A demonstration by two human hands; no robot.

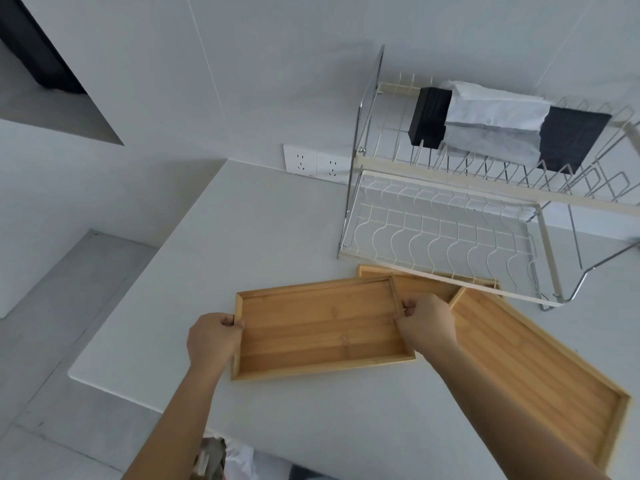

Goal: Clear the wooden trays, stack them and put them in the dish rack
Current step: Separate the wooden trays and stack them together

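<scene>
At the bottom edge, something crumpled and pale [221, 455] shows below the bench [242, 230] rim, cut off by the frame and too unclear to name. Both forearms rise from there. The left hand [213, 339] has its grip closed over the left short rim of the small wooden tray [318, 323], fingers curled on the rim's inside, thumb hidden beneath. The right hand [426, 322] has its grip closed on the opposite short rim, fingertips over the edge; the wrist hides that corner. Whether this tray rests on the white bench or is lifted a little cannot be told; its far right corner overlaps a second tray [426, 284].

To the right lies the large wooden tray [540, 365], empty, partly hidden by the right forearm. The second tray, behind the other two, shows only a strip, its far side tucked under the front of the dish rack [440, 233].

The rack stands at the bench's far side, its right end cut off. Its lower tier is bare wire; on the upper tier lie a white cloth [495, 123] and a dark mat [571, 136], with a black block [429, 116] whose nature is unclear. Two wall sockets [315, 163] sit beside the rack.
</scene>
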